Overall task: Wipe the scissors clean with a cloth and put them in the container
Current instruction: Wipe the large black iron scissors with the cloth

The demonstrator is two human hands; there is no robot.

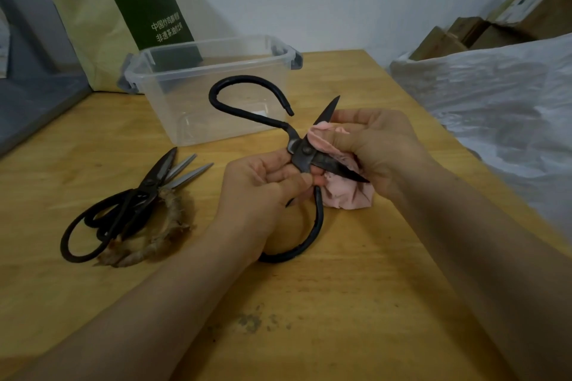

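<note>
Large black iron scissors [301,155] with wide loop handles are held open above the wooden table. My left hand [263,189] grips them at the pivot and lower handle. My right hand [377,148] holds a crumpled pink cloth [343,192] bunched around the two spread blades; one blade tip points up, the other to the right. A clear plastic container [173,77] with grey clips stands open behind the scissors, and nothing shows inside it.
Two more pairs of scissors [133,195] lie in a pile at the left, one with fibre-wrapped handles. A yellow-green paper bag [102,9] leans behind the container. White plastic sheeting [495,96] and cardboard boxes [483,31] are at the right. Dirt specks [250,322] mark the near table.
</note>
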